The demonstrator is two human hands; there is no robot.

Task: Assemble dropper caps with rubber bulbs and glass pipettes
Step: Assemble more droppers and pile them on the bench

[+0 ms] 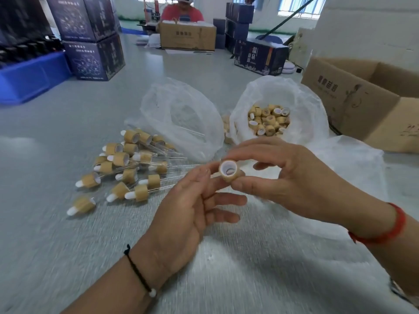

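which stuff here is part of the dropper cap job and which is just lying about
Part of the job:
- cap held between left hand and right hand
- bag of loose caps
- pile of finished droppers
- bag of glass pipettes

Just lying about:
- open cardboard box
- dark printed cartons
- blue bin

Far beyond the grip a person (pixel 182 12) sits behind a brown carton (pixel 187 38), with dark printed boxes (pixel 95 55) and a blue bin (pixel 29 80) far to its left.
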